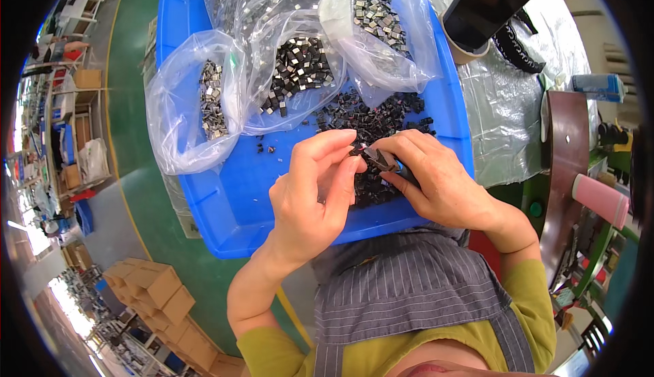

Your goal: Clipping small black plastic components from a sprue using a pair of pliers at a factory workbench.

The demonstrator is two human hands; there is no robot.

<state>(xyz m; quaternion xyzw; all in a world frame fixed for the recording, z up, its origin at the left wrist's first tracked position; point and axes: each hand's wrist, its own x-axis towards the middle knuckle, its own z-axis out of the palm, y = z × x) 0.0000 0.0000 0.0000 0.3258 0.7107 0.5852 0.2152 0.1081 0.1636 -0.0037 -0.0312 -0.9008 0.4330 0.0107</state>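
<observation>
My left hand (pixel 306 190) is raised over the near side of a blue plastic tray (pixel 228 213), pinching a small dark part (pixel 356 151) between thumb and fingertips. My right hand (pixel 432 176) grips a pair of cutting pliers (pixel 380 162), whose jaws point left and meet or nearly meet that part. Below both hands lies a loose heap of small black pieces (pixel 371 115). Beyond it, clear plastic bags hold small black and metallic blocks: a left bag (pixel 167 121), a middle bag (pixel 300 74) and a right bag (pixel 381 26). My fingers partly hide the held part.
A phone (pixel 487 6) leans on a round holder at the back right, beside a black strap (pixel 514 50) on silvery sheeting (pixel 507 115). Further right are a brown panel (pixel 567 166) and a pink roll (pixel 599 200). Cardboard boxes (pixel 153 295) are stacked at lower left.
</observation>
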